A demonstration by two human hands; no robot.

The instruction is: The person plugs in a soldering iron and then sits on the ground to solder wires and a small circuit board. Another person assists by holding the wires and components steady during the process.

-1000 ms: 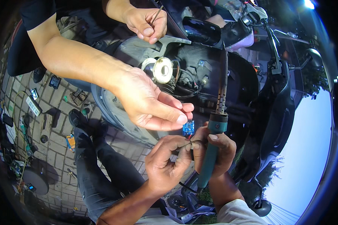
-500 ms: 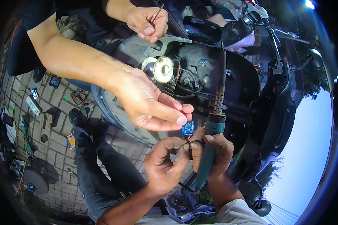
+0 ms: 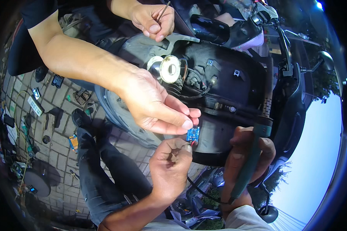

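Note:
My left hand [image 3: 169, 164] is closed in a pinch on a thin red wire [image 3: 193, 142], which meets the lower edge of a small blue circuit board [image 3: 193, 134]. Another person's hand [image 3: 158, 111] reaches in from the left and grips that board by its upper end. To the right, my right hand [image 3: 235, 154] is wrapped round the green handle of a soldering iron [image 3: 249, 166]. The iron stands nearly upright, its perforated metal shaft pointing up and away from the board. A black cord trails from the handle's lower end.
A spool [image 3: 169, 69] of wire-like material rests on the opened scooter body [image 3: 216, 134]. The other person's second hand [image 3: 152, 21] holds a thin rod. On the brick paving [image 3: 60, 134] at the left lie scattered tools, a power strip [image 3: 35, 105] and an orange box [image 3: 73, 143].
My right hand has left the wire and swung right with the soldering iron, away from the board. My left hand stays on the wire, and the other person's hand keeps hold of the board.

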